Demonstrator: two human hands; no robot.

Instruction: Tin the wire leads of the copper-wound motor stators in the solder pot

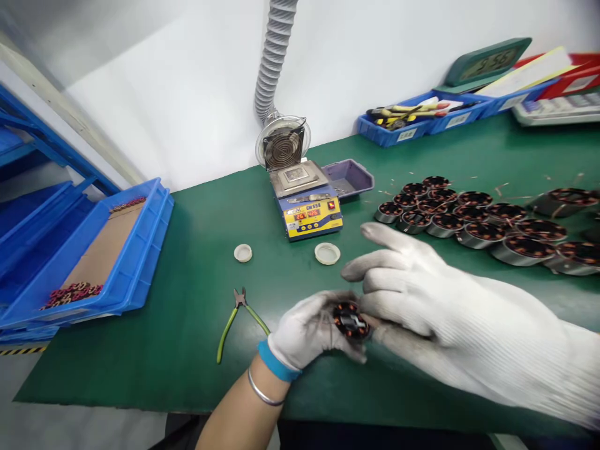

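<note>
A small motor stator [350, 320] with copper windings and a dark core is held in my gloved left hand [312, 331], the fingers wrapped round its left side. My gloved right hand [417, 294] is just to the right of it, slightly blurred. Its fingers are stretched out and apart, while the thumb and lower fingers come up to the stator's right edge; whether they press on it is unclear. Green-handled cutters [240, 299] lie spread on the table left of my left hand. Two small white round lids [327, 254] [243, 253] sit beyond my hands.
A solder pot [307, 203] stands at the back beneath a ducted fan [284, 147], with a purple tray [349, 178] beside it. Several larger stators [482, 232] fill the right side. A blue bin [140, 250] holds small parts at left. Tool trays [405, 134] and a clock [487, 61] line the back.
</note>
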